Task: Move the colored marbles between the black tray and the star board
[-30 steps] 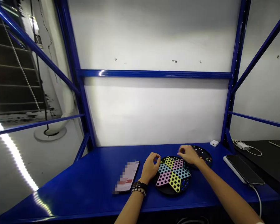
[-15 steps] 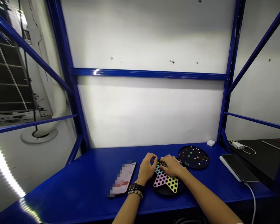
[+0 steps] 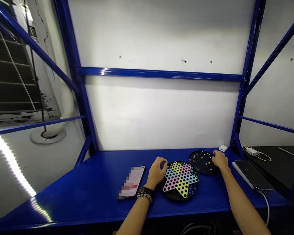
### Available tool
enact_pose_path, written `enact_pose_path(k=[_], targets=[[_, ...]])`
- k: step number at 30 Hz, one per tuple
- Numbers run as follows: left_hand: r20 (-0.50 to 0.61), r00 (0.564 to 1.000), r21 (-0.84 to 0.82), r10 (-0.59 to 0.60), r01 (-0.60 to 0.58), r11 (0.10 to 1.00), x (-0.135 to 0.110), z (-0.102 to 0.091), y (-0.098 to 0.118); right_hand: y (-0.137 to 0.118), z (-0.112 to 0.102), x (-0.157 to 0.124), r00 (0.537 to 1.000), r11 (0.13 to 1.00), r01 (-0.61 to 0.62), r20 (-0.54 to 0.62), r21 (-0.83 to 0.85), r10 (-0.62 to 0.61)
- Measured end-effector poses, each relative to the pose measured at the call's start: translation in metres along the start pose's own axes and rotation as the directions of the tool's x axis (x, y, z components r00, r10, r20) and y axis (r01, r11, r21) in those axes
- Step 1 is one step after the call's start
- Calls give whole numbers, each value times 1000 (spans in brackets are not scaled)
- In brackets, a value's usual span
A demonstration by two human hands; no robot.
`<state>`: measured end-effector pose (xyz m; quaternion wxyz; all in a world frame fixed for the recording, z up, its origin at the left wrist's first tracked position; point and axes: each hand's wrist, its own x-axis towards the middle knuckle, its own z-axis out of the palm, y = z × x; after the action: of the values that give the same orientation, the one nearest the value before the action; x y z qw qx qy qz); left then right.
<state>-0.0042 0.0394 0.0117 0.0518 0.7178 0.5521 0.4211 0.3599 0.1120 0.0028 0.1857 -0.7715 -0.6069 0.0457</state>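
Fingers of our right hand (image 3: 220, 160) bend down on the right edge of the black tray (image 3: 194, 164), which holds small coloured marbles (image 3: 203, 156); we cannot tell if they pinch one. Our left hand (image 3: 158, 171) is loosely curled, thumb near forefinger, and sits at the left rim of the star board (image 3: 181, 186); we cannot tell if something is inside it. Tray and board lie just beside each other on the blue shelf (image 3: 100, 182). One phone (image 3: 132, 182) lies left of the left hand, another phone (image 3: 253, 170) right of the tray.
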Motion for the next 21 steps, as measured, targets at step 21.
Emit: enact_pose_path(k=[21], targets=[[-21, 1000, 4, 1, -1, 1000, -2, -2, 3, 29, 6, 7, 997, 1000, -13, 77, 11, 12]])
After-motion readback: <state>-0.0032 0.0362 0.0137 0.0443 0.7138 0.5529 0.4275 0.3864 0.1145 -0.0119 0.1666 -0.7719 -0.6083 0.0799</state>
